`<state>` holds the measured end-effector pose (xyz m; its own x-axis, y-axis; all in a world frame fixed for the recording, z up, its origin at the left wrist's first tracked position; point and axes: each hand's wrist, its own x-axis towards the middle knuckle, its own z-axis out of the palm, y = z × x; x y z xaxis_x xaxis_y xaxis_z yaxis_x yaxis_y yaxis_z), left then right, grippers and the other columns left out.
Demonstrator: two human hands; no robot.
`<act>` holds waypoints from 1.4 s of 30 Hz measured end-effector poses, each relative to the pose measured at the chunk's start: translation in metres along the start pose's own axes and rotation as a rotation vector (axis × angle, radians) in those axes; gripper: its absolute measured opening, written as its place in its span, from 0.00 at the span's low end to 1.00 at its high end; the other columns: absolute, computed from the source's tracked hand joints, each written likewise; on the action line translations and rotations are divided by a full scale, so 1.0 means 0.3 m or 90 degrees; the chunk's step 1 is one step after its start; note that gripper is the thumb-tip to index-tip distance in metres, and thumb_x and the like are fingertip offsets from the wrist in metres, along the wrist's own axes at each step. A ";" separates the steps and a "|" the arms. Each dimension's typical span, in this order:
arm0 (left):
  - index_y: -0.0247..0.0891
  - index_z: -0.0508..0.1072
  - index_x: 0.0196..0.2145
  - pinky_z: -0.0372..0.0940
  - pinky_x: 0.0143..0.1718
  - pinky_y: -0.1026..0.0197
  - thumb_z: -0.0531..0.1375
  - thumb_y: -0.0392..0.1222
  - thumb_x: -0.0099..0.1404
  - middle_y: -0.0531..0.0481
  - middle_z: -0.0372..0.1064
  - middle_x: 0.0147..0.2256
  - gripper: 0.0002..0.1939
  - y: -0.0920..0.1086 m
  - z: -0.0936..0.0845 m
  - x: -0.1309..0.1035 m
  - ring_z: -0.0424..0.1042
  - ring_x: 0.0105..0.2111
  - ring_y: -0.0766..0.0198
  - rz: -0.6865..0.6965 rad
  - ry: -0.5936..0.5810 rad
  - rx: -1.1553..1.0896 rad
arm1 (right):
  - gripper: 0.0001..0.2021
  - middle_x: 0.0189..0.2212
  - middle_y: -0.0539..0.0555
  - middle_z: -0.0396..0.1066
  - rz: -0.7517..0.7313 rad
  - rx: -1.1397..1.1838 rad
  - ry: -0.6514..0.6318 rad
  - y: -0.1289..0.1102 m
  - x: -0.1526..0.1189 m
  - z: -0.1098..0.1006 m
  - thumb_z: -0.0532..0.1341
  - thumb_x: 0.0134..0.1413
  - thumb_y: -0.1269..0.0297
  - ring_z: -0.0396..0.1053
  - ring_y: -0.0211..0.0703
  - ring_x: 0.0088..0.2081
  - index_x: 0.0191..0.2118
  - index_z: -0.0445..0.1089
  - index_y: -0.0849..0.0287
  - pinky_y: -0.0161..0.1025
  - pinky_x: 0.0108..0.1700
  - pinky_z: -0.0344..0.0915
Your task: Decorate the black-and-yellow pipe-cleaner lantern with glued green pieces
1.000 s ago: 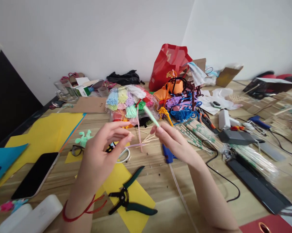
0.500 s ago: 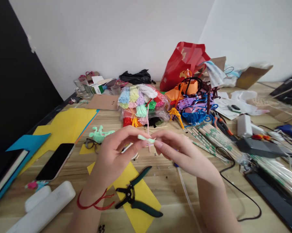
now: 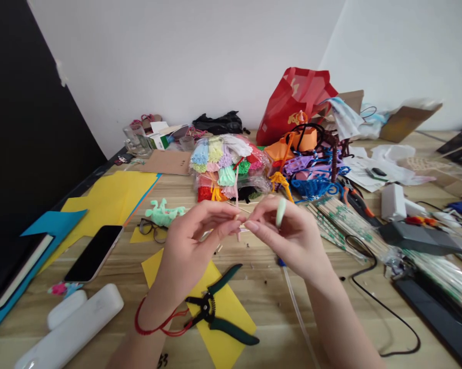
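My left hand (image 3: 194, 233) pinches something small and pale at its fingertips, too small to make out. Its thumb and forefinger nearly meet those of my right hand (image 3: 286, 233), which are pressed together too. A short pale-green fuzzy piece (image 3: 280, 212) stands up at the bent fingers of my right hand. Below the hands, pliers with dark green handles (image 3: 231, 330) lie open on a yellow sheet (image 3: 231, 307). A mint-green fuzzy figure (image 3: 163, 212) rests left of my left hand, beside a pair of glasses (image 3: 146, 225).
Bagged bundles of coloured fuzzy stems (image 3: 226, 161) lie behind the hands. A red bag (image 3: 296, 102) stands behind a coloured heap. On the left are a phone (image 3: 94, 253) and a white case (image 3: 73, 328); a black cable (image 3: 384, 305) curls at the right.
The pale-green piece has moved from between both hands' fingertips to the right hand's bent fingers, now upright. The view has shifted slightly.
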<state>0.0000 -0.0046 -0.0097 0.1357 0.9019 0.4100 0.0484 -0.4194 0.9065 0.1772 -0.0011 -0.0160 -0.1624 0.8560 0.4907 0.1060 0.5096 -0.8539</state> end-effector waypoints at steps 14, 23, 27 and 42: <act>0.44 0.78 0.41 0.76 0.42 0.70 0.65 0.34 0.65 0.53 0.79 0.38 0.08 -0.023 -0.004 -0.003 0.80 0.37 0.68 0.016 -0.015 -0.002 | 0.08 0.30 0.49 0.65 0.044 -0.040 -0.075 -0.003 -0.026 0.000 0.59 0.68 0.57 0.62 0.37 0.31 0.37 0.67 0.53 0.35 0.31 0.60; 0.44 0.79 0.39 0.75 0.41 0.67 0.64 0.33 0.66 0.51 0.77 0.38 0.08 -0.009 -0.015 -0.003 0.77 0.40 0.66 0.123 -0.001 0.107 | 0.04 0.35 0.52 0.72 0.030 0.030 -0.033 0.007 -0.015 0.016 0.64 0.62 0.63 0.71 0.40 0.38 0.37 0.70 0.54 0.37 0.40 0.70; 0.44 0.78 0.41 0.76 0.40 0.66 0.65 0.34 0.65 0.52 0.78 0.38 0.08 -0.011 -0.006 -0.014 0.78 0.36 0.67 0.093 0.019 0.088 | 0.04 0.32 0.49 0.71 0.055 0.097 -0.022 0.011 -0.015 0.016 0.66 0.60 0.65 0.69 0.36 0.32 0.39 0.71 0.54 0.34 0.35 0.69; 0.48 0.79 0.44 0.73 0.43 0.65 0.64 0.27 0.65 0.54 0.77 0.40 0.16 -0.018 0.025 -0.018 0.77 0.40 0.67 0.251 0.107 0.224 | 0.04 0.26 0.49 0.72 -0.013 0.060 0.107 0.012 -0.020 0.055 0.67 0.56 0.71 0.66 0.36 0.28 0.35 0.76 0.55 0.36 0.29 0.63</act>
<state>0.0064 -0.0081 -0.0177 0.0523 0.6622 0.7475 0.3577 -0.7113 0.6050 0.1623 -0.0059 -0.0248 0.0028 0.8518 0.5238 0.0104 0.5237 -0.8518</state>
